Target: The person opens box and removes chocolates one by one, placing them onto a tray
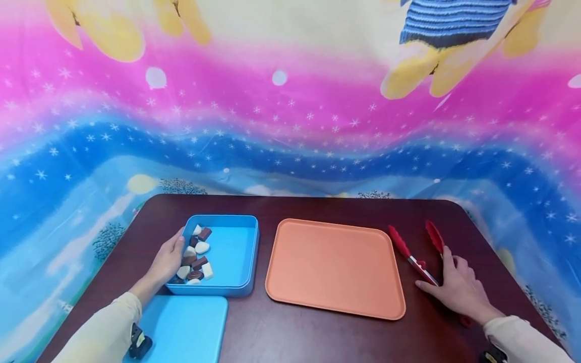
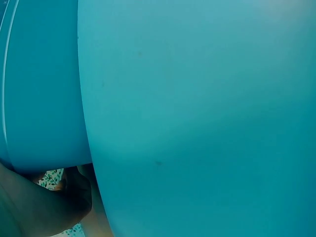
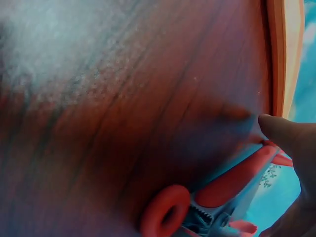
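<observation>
A light-blue box without its cover holds several brown and white chocolates, bunched along its left side. My left hand grips that left side, thumb near the rim; its other fingers are mostly hidden. In the left wrist view, the box's outer wall fills the left. On the right, red-tipped metal tongs lie with their arms spread. Over their handle end is my right hand, thumb and forefinger apart. The right wrist view shows the tongs' red handle grip beside the extended thumb.
A flat blue lid lies in front of the box. Between box and tongs is an orange tray with a low rim. Everything stands on a dark brown table with rounded far corners. A printed cloth hangs behind it.
</observation>
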Motion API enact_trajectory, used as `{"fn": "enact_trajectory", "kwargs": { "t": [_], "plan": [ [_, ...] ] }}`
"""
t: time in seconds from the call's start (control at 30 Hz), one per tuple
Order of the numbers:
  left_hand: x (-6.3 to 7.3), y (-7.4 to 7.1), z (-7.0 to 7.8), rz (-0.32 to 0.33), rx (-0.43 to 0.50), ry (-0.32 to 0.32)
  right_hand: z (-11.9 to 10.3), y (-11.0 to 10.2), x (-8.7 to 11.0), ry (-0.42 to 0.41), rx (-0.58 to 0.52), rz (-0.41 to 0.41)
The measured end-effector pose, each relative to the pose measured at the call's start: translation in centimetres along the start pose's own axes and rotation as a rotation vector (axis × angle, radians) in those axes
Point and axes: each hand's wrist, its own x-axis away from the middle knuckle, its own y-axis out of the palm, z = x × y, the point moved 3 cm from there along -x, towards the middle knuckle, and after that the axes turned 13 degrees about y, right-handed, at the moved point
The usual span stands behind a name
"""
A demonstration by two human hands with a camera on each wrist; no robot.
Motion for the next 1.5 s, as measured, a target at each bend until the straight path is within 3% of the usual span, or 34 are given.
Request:
{"fn": "enact_trajectory", "kwargs": {
  "t": [0.3, 0.4, 0.6, 0.8, 1.0, 1.2, 1.33, 1.5],
  "plan": [
    [0.4, -0.1, -0.1, 0.007, 0.021, 0.007, 1.1, 0.2, -1.0, 0.086, 0.027, -0.104],
    [0.3, -0.1, -0.1, 0.003, 0.016, 0.003, 1.3, 0.2, -1.2, 0.083, -0.035, -0.114],
    [0.2, -0.2, 0.0, 0.002, 0.011, -0.002, 2.1, -0.7, -1.1, 0.09, -0.139, -0.087],
    [0.2, -0.1, -0.1, 0.001, 0.011, -0.017, 2.3, -1.6, -0.8, 0.109, -0.195, 0.01],
    [0.1, -0.3, 0.0, -0.003, 0.015, -0.03, 0.8, -2.2, -0.3, 0.118, -0.314, 0.117],
    [0.1, -0.1, -0.2, -0.003, 0.017, -0.078, -1.8, -2.6, 0.7, 0.023, -0.373, 0.15],
    [0.1, -0.2, 0.0, 0.009, 0.025, -0.04, -4.0, -2.8, 1.7, -0.061, -0.38, 0.177],
    [0.1, -0.2, 0.0, 0.013, 0.015, -0.023, -6.7, -2.9, 2.6, -0.112, -0.364, 0.136]
  ]
}}
